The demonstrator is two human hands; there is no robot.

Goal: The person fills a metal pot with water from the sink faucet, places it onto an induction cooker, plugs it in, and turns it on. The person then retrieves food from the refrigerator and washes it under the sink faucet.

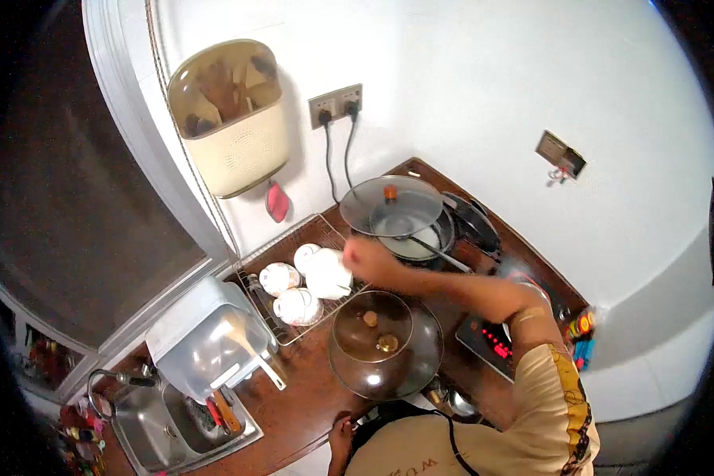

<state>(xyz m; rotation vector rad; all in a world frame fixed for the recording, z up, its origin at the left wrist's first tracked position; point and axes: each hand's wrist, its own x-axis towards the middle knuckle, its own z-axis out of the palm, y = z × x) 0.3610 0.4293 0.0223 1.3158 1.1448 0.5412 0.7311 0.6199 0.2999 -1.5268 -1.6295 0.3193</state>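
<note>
Four white dishes (297, 307) sit at one wire rack (316, 232), centre-left of the frame. The blurred right hand (362, 255) adjoins one; whether its fingers grip, I cannot tell, nor for the left hand (343, 435), lower centre.
</note>
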